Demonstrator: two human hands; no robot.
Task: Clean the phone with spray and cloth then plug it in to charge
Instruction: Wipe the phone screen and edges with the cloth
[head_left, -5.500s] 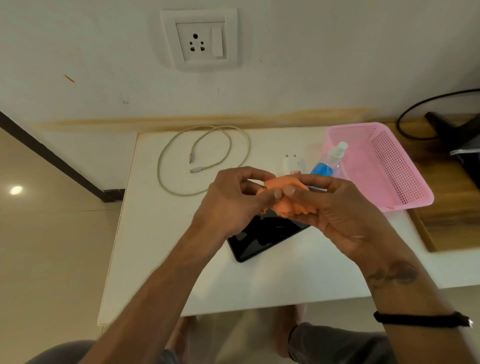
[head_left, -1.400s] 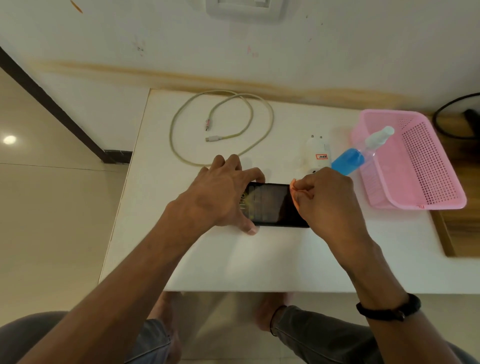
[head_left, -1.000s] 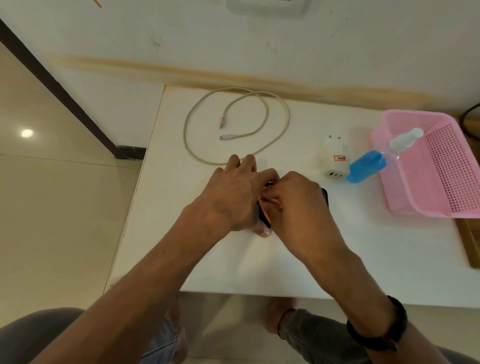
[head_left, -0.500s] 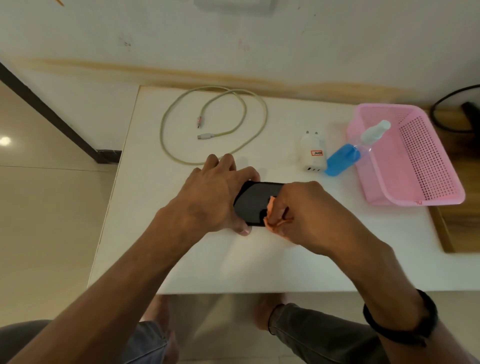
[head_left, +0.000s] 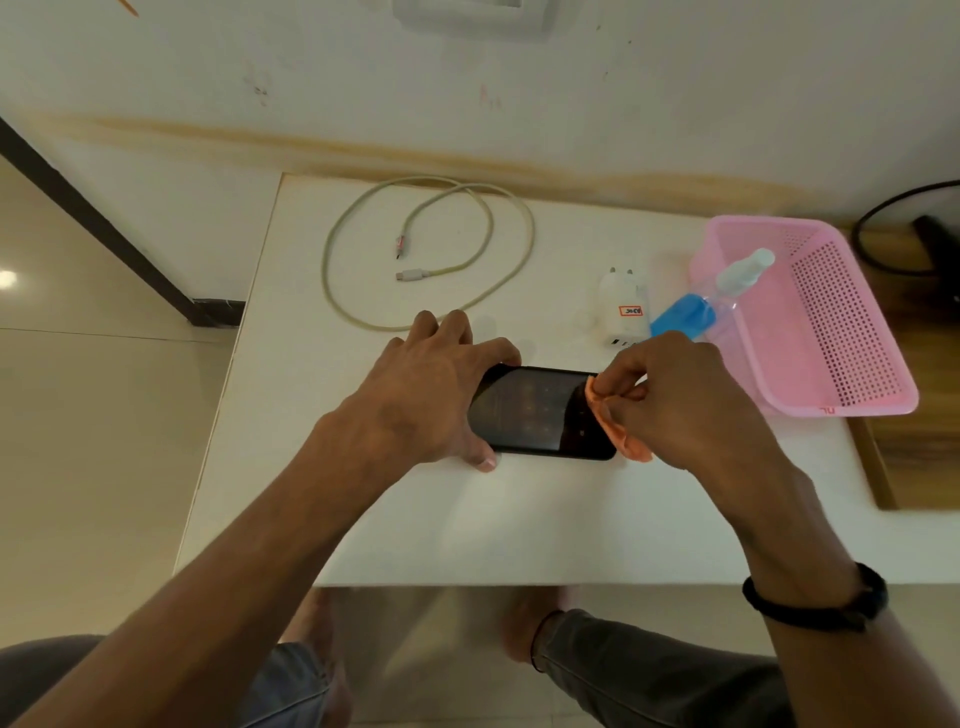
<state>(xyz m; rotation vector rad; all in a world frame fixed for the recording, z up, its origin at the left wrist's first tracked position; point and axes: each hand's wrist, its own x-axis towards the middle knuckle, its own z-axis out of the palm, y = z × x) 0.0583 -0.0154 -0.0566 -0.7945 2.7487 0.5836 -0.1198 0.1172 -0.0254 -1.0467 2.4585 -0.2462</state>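
A white wall (head_left: 675, 78) with a yellowish stain band stands behind a white table (head_left: 467, 519); beige floor tiles (head_left: 104, 467) lie to the left. On the table right sits a pink basket (head_left: 852, 364), and a coiled cable (head_left: 509, 275) lies at the back. The phone (head_left: 540, 415) lies flat in the table middle. The left hand (head_left: 431, 400) grips its left end between thumb and fingers. The right hand (head_left: 680, 400) pinches an orange cloth (head_left: 618, 436) on its right end. A white charger (head_left: 623, 312) and a blue spray bottle (head_left: 691, 312) lie just behind.
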